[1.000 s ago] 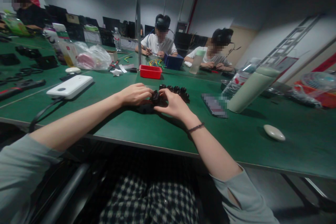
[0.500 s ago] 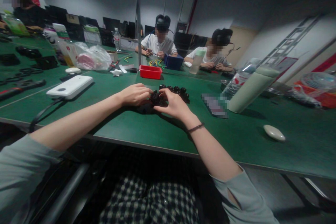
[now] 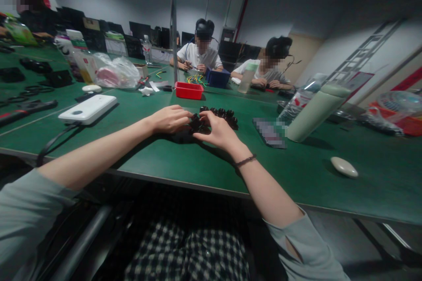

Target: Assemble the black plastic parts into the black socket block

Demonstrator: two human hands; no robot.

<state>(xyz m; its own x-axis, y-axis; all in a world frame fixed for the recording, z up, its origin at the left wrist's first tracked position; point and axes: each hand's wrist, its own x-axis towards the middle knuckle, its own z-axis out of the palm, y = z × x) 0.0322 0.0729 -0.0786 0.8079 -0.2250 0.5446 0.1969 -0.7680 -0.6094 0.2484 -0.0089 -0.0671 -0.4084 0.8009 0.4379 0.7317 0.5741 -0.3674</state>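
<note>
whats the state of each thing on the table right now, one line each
left hand: closed on the small black part
right hand: fingers on the same part
small black part: held between both hands, at the table
row of black parts: lying on the table beyond the hands
red bin: upright, open top
pale bottle: capped

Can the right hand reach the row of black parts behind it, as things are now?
Probably yes. The right hand lies beside the row of black parts on the green table, with nothing between them, though both hands are on one small black part.
</note>
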